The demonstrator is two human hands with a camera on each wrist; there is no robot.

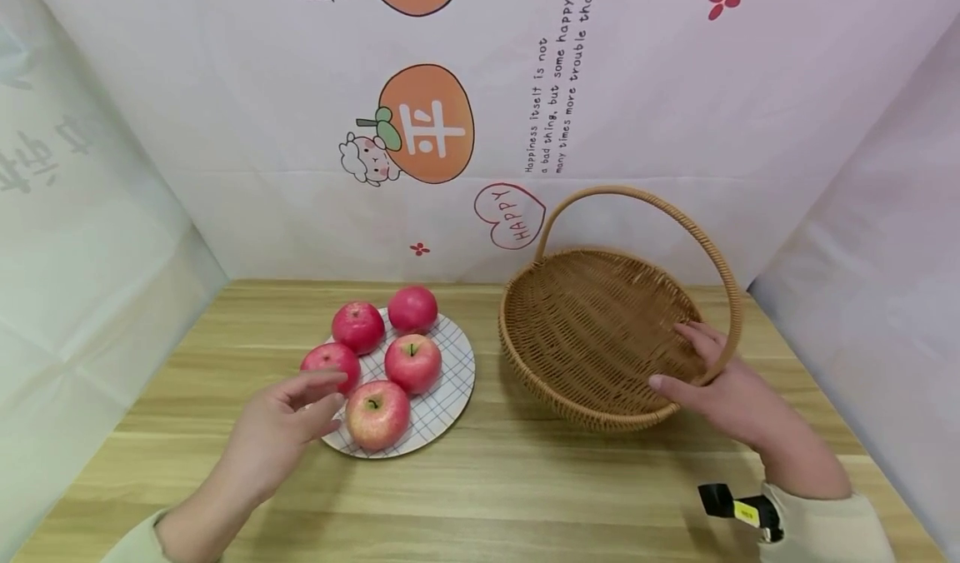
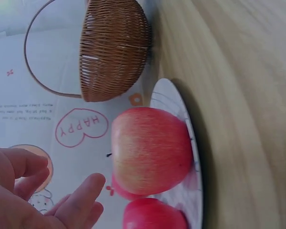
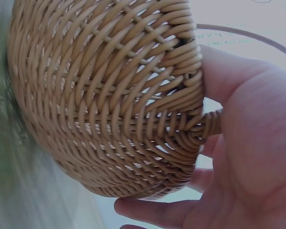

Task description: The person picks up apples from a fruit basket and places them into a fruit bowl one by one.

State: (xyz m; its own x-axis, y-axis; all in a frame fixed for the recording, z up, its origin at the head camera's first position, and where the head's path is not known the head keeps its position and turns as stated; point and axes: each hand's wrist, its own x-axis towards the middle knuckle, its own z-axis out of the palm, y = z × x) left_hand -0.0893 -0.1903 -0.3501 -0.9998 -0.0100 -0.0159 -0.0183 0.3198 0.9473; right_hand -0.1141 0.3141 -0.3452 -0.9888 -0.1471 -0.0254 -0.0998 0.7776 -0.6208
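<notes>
Several red apples sit on a round white plate (image 1: 454,361) with a blue grid pattern. My left hand (image 1: 281,430) hovers at the plate's left side, near the front yellowish-red apple (image 1: 378,415), its fingers relaxed and holding nothing. A gap shows between that hand (image 2: 43,195) and the nearest apple (image 2: 150,150) in the left wrist view. To the right is a brown wicker basket (image 1: 592,330) with a tall arched handle. My right hand (image 1: 723,388) grips the basket's right rim beside the handle's base, thumb over the rim; some of its fingers are hidden.
The wooden table (image 1: 487,496) bears the plate and basket. Behind them rises a white printed cloth (image 1: 637,88), with pale cloth walls at both sides. A black strap with a yellow tag (image 1: 746,511) is on the right wrist.
</notes>
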